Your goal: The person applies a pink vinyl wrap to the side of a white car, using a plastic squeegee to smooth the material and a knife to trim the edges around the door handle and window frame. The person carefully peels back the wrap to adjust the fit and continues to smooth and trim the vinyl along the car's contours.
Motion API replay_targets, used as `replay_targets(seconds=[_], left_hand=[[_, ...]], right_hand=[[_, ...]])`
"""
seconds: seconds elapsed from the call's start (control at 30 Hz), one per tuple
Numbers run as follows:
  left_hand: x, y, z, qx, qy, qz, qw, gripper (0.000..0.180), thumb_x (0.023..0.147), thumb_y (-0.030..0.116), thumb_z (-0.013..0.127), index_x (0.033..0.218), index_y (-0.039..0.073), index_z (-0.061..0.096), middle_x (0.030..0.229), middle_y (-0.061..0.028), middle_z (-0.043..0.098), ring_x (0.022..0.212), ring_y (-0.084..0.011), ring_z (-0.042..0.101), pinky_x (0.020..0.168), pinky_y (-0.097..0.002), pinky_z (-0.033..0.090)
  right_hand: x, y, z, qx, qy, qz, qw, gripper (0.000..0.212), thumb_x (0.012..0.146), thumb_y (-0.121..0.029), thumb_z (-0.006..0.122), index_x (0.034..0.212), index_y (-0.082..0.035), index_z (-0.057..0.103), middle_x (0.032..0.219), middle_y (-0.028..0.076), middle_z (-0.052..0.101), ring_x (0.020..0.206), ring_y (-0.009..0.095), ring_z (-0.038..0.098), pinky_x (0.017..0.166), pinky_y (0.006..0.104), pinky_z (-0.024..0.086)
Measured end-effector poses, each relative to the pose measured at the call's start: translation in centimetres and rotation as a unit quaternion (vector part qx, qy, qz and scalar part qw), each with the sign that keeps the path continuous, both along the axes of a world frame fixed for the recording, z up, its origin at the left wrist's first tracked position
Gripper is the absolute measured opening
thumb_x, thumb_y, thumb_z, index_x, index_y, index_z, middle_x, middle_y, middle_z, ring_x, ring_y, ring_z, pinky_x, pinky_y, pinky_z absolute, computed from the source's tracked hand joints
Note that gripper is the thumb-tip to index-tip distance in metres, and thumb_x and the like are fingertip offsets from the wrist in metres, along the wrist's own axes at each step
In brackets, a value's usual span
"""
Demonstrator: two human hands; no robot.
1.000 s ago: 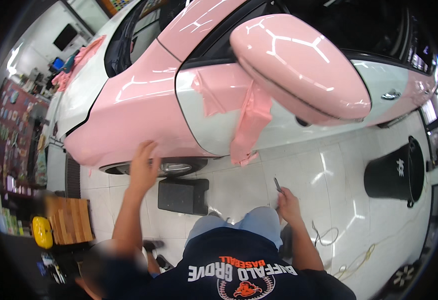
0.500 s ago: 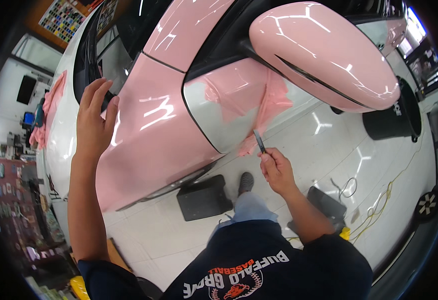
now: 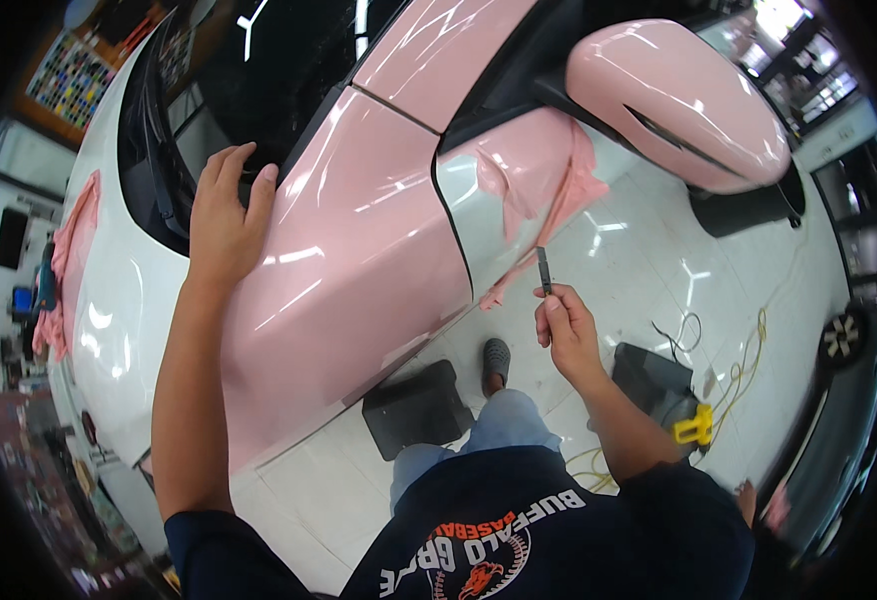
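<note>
Glossy pink film covers the car's front fender. My left hand rests at the fender's upper edge beside the windshield base, fingers spread and holding nothing. In my right hand is a slim, dark utility knife, its tip pointing away from me. The knife appears just off the lower front of the door, where white paint shows. Crumpled loose pink film hangs from that door, partly folded over itself. Above it juts the pink side mirror.
A black step stool stands on the tiled floor near my foot, with another dark box to the right. Yellow cord lies by a yellow object. A black bin is beyond the mirror; another car stands at right.
The view has shifted, so the fender and mirror sit farther right. My left hand remains by the windshield base, and my right hand still holds the knife, now more upright in view.
</note>
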State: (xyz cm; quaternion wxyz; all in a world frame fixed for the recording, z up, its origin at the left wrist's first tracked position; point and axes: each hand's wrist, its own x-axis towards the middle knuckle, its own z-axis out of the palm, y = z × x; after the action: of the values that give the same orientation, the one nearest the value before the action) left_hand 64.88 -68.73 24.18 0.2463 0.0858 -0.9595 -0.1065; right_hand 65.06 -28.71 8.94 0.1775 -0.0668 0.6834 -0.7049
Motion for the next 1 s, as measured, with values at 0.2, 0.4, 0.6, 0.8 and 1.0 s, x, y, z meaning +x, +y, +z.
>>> replay_targets(seconds=[0.2, 0.4, 0.6, 0.8, 1.0], left_hand=[[-0.7, -0.9, -1.3, -0.027, 0.051, -0.05, 0.997, 0.048, 0.101, 0.038, 0.054, 0.126, -0.002, 0.064, 0.126, -0.0202, 0.062, 0.12, -0.037, 0.057, 0.104, -0.0437, 0.044], [-1.3, -1.0, -1.5, -0.064, 0.018, -0.042, 0.997, 0.053, 0.101, 0.044, 0.049, 0.121, -0.001, 0.068, 0.121, -0.0214, 0.065, 0.115, -0.038, 0.06, 0.1, -0.0505, 0.047], [-1.2, -1.1, -1.1, -0.102, -0.001, -0.009, 0.995, 0.056, 0.102, 0.045, 0.043, 0.12, 0.0, 0.069, 0.119, -0.0216, 0.066, 0.116, -0.0377, 0.06, 0.1, -0.0551, 0.045], [-1.5, -0.3, -0.8, -0.132, -0.02, -0.036, 0.99, 0.055, 0.103, 0.046, 0.041, 0.122, 0.001, 0.068, 0.122, -0.0219, 0.065, 0.116, -0.0387, 0.059, 0.101, -0.0545, 0.045], [-2.8, -2.7, -2.8, -0.067, 0.016, -0.125, 0.99, 0.055, 0.104, 0.044, 0.043, 0.135, 0.001, 0.059, 0.132, -0.0253, 0.059, 0.126, -0.0444, 0.051, 0.109, -0.0483, 0.04]], right_hand=[[11.3, -3.1, 2.1, 0.001, 0.003, -0.101, 0.995, 0.033, 0.11, -0.032, 0.046, 0.101, -0.004, 0.061, 0.062, -0.003, 0.045, 0.058, 0.004, 0.043, 0.052, 0.0218, 0.033], [26.1, -1.9, 1.9, -0.044, -0.115, -0.222, 0.967, 0.029, 0.11, -0.029, 0.046, 0.108, -0.003, 0.06, 0.067, -0.001, 0.049, 0.057, 0.007, 0.046, 0.049, 0.0237, 0.036], [31.1, -1.5, 3.7, -0.083, -0.124, -0.311, 0.939, 0.027, 0.108, -0.02, 0.045, 0.124, -0.002, 0.056, 0.076, 0.003, 0.055, 0.058, 0.012, 0.052, 0.053, 0.0265, 0.043], [26.6, -3.6, 2.1, -0.106, -0.099, -0.315, 0.938, 0.027, 0.11, -0.027, 0.047, 0.117, -0.004, 0.057, 0.071, -0.001, 0.045, 0.05, 0.008, 0.041, 0.046, 0.0238, 0.035], [19.3, -9.4, 1.6, -0.219, -0.118, -0.312, 0.917, 0.026, 0.11, -0.03, 0.047, 0.111, -0.005, 0.057, 0.068, -0.001, 0.045, 0.048, 0.007, 0.038, 0.044, 0.0247, 0.031]])
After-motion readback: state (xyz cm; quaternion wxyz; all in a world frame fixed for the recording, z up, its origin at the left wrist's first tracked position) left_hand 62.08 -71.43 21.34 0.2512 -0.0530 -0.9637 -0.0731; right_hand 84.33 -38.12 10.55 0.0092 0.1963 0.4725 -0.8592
